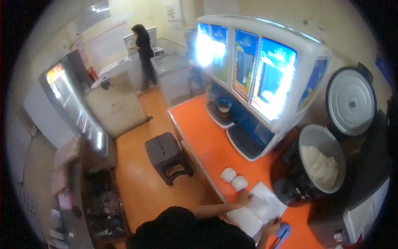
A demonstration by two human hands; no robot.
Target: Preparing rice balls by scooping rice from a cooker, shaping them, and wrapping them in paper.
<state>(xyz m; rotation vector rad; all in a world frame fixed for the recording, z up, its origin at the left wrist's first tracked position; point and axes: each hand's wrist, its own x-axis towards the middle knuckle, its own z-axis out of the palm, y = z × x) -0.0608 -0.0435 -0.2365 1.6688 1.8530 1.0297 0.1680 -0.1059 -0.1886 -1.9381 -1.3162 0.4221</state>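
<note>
White paper sheets (264, 202) lie on the orange counter in front of me, one (245, 220) overlapping nearer my body. My left hand (244, 199) rests at the sheets' far left edge, just below two rounded white wrapped bundles (228, 175) that sit side by side. At the near right edge of the paper is my right hand (272, 226), its fingertips touching the sheet. Close beside that hand lies a blue plastic utensil (282, 232), partly cut off by the frame. Blur hides how tightly either hand's fingers close.
A black rice cooker (284, 177) with cooked rice (320, 168) stands right of the paper, its lid (351, 101) raised. Beyond is a lit drink dispenser (248, 71) with a cup (224, 105) on its tray. A dark plastic stool (164, 152) stands left; a person (143, 56) stands farther back.
</note>
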